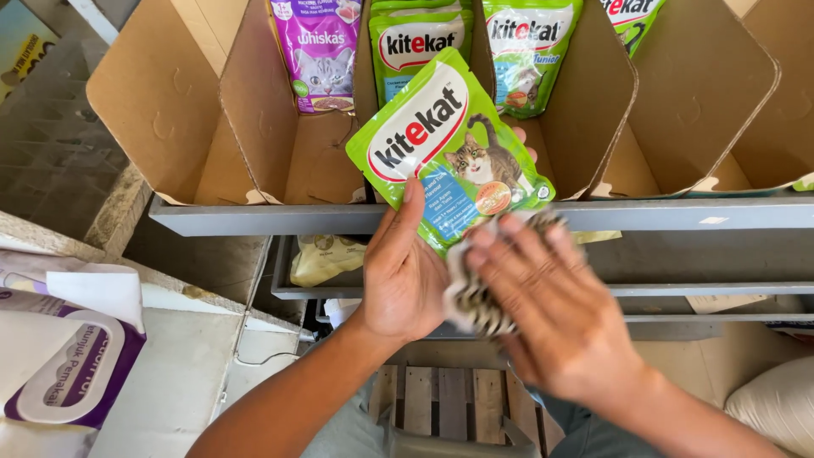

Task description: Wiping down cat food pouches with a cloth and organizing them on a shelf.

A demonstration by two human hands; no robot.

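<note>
Pouch (449,148) gripped in left hand (403,276); right hand (555,314) presses cloth (471,297) below

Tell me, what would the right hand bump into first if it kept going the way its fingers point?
Probably the green cat-food pouch: the right hand, pressing a patterned cloth, points up-left at its lower edge.

My single view: head camera, worn high, tilted steeply down and forward. Close range on metal shelf (254,216) edge, cardboard display boxes (237,119) at 12 o'clock, wooden pallet (441,399) at 6 o'clock. No second view for overlap.
</note>
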